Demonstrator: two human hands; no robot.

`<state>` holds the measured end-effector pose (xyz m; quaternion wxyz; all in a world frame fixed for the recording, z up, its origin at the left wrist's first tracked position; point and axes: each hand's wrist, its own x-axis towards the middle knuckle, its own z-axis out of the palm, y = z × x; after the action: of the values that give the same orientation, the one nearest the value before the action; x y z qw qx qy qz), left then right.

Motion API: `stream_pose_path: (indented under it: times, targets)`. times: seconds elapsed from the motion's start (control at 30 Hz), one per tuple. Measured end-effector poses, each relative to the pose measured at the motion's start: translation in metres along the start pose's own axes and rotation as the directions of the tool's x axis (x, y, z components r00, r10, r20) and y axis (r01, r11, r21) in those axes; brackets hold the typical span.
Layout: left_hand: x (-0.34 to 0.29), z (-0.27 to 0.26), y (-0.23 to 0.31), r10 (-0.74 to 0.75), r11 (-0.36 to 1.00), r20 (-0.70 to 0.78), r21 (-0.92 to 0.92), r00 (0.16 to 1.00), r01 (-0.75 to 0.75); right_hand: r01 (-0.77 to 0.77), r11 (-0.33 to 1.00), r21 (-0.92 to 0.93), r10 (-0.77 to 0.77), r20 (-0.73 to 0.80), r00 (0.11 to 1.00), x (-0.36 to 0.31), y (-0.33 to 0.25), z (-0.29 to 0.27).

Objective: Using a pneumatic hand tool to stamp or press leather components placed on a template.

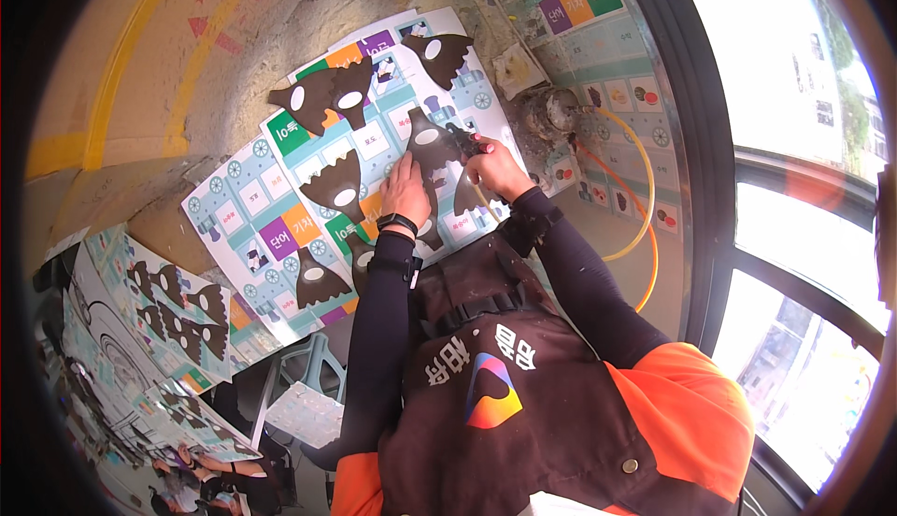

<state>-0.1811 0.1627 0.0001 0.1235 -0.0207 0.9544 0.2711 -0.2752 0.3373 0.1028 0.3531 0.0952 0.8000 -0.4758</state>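
My left hand [406, 193] lies flat, fingers stretched out, beside a dark brown flat cut-out piece [434, 147] with a white oval. My right hand [499, 170] is closed around a small black tool [461, 139], whose tip is over the edge of that piece; its exact kind is hard to make out. A thin pale strip or tube [483, 198] runs below this hand. Similar brown pieces with jagged edges, such as one piece [334, 185] to the left, lie around on a printed sheet [224, 200] with coloured blocks and wheel drawings.
A yellow hose [651, 184] and an orange hose [645, 209] loop from a round dirty fitting [558, 114] at the right. Cardboard [149, 39] stands at the far left. Another sheet with brown pieces [177, 301] is at lower left, near a stool [316, 366]. People [224, 488] are beyond.
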Motion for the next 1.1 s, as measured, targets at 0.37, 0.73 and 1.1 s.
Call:
stream_pose_path:
  times: [0.37,0.73,1.1]
  targets:
    - [0.013,-0.011,0.027,-0.281,0.951,-0.288,0.045,0.916,0.306,0.035,0.993,0.115,-0.029,-0.056,0.998,-0.011,0.026,-0.024]
    - [0.041,-0.022,0.019,-0.469,0.850,0.251,-0.131,0.847,0.510,0.032,0.960,0.278,-0.020,-0.047,0.999,-0.054,0.015,-0.038]
    - [0.138,-0.035,0.049,-0.257,0.962,-0.287,0.012,0.923,0.271,0.103,0.927,0.361,-0.084,-0.067,0.994,-0.076,-0.007,-0.068]
